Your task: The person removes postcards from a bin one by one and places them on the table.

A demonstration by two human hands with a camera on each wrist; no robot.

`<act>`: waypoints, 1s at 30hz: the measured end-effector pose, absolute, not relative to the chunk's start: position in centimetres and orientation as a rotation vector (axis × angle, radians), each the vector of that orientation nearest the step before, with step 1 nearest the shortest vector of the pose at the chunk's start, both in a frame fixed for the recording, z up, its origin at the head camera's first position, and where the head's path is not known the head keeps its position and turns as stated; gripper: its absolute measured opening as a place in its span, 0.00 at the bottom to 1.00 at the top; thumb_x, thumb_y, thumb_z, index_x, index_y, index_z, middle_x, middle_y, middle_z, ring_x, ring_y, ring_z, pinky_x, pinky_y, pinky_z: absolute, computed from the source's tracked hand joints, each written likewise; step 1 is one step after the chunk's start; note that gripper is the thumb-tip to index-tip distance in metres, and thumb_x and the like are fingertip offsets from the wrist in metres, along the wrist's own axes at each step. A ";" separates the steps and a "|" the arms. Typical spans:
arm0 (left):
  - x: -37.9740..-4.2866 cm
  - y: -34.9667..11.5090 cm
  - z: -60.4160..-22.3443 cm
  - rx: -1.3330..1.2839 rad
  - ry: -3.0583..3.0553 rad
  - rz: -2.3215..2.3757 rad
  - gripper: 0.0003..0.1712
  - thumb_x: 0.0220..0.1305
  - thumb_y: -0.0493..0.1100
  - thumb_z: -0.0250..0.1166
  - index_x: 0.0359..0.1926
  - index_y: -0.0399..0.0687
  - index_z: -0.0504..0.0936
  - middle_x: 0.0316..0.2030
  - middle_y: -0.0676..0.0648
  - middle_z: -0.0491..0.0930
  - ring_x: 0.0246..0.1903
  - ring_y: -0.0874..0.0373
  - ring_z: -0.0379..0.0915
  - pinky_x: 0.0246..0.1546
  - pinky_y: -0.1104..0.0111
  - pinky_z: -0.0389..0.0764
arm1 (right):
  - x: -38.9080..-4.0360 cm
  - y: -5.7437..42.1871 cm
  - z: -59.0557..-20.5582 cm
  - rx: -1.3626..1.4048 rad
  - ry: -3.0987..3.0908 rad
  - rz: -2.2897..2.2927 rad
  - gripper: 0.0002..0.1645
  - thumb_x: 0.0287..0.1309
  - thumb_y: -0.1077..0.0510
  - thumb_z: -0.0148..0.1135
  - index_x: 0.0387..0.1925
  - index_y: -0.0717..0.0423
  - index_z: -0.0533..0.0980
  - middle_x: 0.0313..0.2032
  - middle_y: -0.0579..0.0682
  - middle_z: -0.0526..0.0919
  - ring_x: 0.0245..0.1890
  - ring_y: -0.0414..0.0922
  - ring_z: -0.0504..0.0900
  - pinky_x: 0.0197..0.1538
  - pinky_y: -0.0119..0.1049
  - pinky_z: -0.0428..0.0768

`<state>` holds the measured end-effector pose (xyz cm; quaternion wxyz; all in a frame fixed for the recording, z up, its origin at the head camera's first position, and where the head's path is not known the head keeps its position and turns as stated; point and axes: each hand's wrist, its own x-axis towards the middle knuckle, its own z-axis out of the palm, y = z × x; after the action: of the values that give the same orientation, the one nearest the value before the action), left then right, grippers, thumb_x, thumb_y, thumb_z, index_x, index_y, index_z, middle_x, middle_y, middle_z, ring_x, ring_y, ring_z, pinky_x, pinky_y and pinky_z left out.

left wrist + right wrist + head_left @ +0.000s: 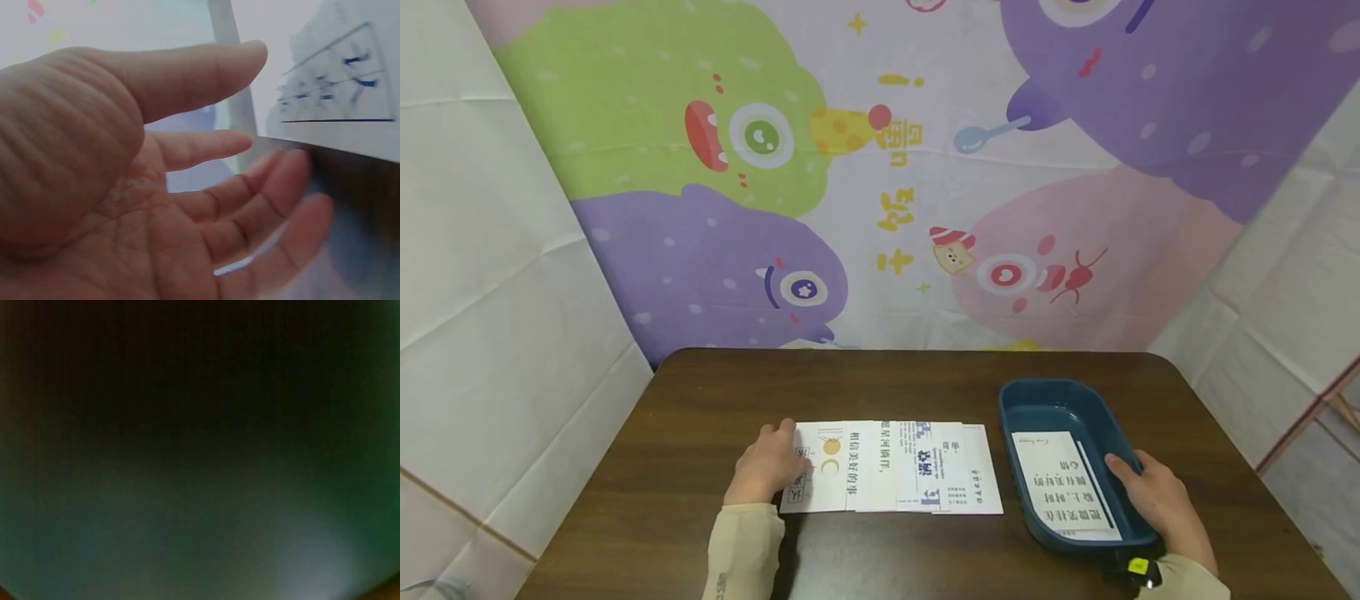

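My left hand [767, 465] is at the left end of a row of overlapping white printed cards [872, 467] on the table. The left wrist view shows its thumb and fingers spread apart beside the end card [312, 75], with nothing pinched between them. On the right, my right hand [1167, 504] grips the right rim of a dark blue tray [1051, 396], thumb over the edge. More white cards [1063, 487] with black writing lie inside that tray, in a small stack. The right wrist view is dark and blurred, so the fingers outside the rim are hidden.
A brown wooden table [737, 379] with rounded corners bears everything. Behind it hangs a cloth [895, 317] with cartoon monsters, and white sheets [542, 250] stand at both sides. A black strap device with a yellow mark [1138, 567] sits at my right wrist, close to the tray's near end.
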<state>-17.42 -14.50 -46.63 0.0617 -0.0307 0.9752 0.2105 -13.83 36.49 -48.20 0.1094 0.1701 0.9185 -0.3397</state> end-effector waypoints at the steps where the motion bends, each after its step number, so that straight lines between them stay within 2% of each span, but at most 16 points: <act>1: -17.3 -14.5 -46.4 -0.087 2.940 0.626 0.38 0.54 0.42 0.71 0.63 0.34 0.68 0.47 0.30 0.74 0.36 0.41 0.73 0.40 0.41 0.77 | -13.8 36.5 -48.2 0.501 2.694 -1.004 0.55 0.68 0.29 0.37 0.66 0.78 0.50 0.59 0.82 0.62 0.54 0.72 0.67 0.59 0.71 0.64; 7: -16.7 -14.0 -45.5 -0.051 2.895 0.595 0.41 0.54 0.43 0.71 0.66 0.34 0.66 0.49 0.29 0.74 0.38 0.42 0.73 0.43 0.41 0.76 | -13.8 36.5 -48.2 0.490 2.692 -1.005 0.55 0.68 0.29 0.37 0.67 0.79 0.49 0.60 0.83 0.60 0.56 0.74 0.65 0.60 0.71 0.63; 22: -16.7 -13.4 -45.6 0.014 2.955 0.540 0.42 0.46 0.36 0.74 0.63 0.34 0.68 0.45 0.29 0.72 0.32 0.42 0.73 0.36 0.44 0.77 | -13.8 36.4 -48.2 0.508 2.691 -1.013 0.55 0.68 0.29 0.37 0.66 0.78 0.51 0.59 0.82 0.63 0.54 0.72 0.68 0.59 0.71 0.65; 30: -16.7 -13.2 -45.9 0.020 2.967 0.549 0.41 0.44 0.35 0.73 0.62 0.36 0.70 0.45 0.30 0.72 0.31 0.42 0.73 0.36 0.45 0.77 | -13.8 36.6 -48.2 0.495 2.680 -1.010 0.56 0.67 0.28 0.36 0.67 0.79 0.49 0.61 0.83 0.60 0.57 0.74 0.65 0.60 0.71 0.62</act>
<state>-16.73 -13.16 -45.92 0.0619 0.0066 0.9814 0.1814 -13.81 36.57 -48.21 0.1173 0.1691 0.9158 -0.3450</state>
